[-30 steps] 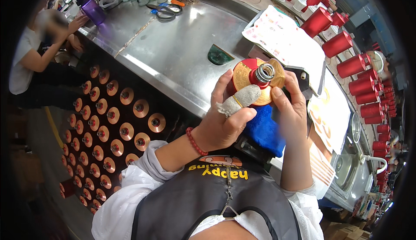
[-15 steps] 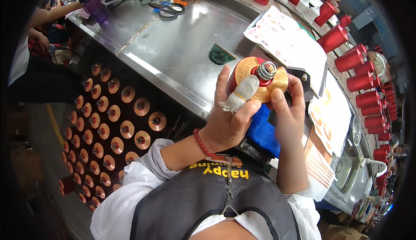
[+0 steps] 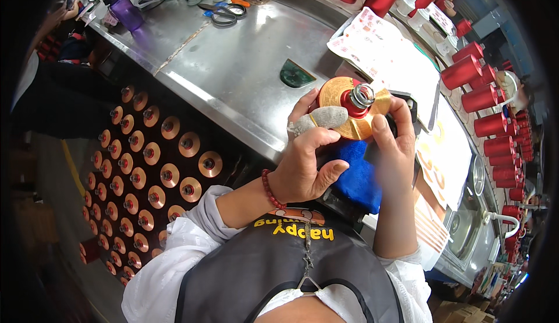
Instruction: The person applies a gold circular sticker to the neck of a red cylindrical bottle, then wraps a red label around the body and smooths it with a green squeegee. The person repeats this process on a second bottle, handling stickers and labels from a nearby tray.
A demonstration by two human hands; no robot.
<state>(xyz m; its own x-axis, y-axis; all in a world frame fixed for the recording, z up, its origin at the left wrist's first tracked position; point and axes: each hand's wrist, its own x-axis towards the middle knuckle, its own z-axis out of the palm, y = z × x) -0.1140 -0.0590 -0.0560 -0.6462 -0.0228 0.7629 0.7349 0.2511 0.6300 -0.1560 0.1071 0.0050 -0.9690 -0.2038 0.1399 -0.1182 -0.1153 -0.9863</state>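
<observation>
Over the near edge of the metal table I hold a red bottle with a gold shoulder (image 3: 333, 93) and a ringed metallic neck, its top tilted toward me. My left hand (image 3: 300, 166) grips its left side. One left finger wears a grey cloth wrap (image 3: 329, 117), tied with a yellow band, and presses on the gold shoulder; the left thumb is held away. On the right side, the fingers and thumb of my right hand (image 3: 399, 136) close around the rim. The bottle's lower body is mostly hidden.
Several gold-topped bottles (image 3: 152, 153) stand in rows at lower left. On the metal table (image 3: 244, 72) lie scissors (image 3: 224, 15), a dark green piece (image 3: 297, 73) and a purple bottle (image 3: 123, 11). A blue cloth (image 3: 358, 177) hangs below my hands. Red bottles (image 3: 466, 72) line a curved conveyor at right.
My wrapped finger has swung from slanting up toward the neck to lying nearly level, and my left thumb has come off the bottle. Red bottles on the conveyor have shifted. A co-worker's arm left the purple bottle.
</observation>
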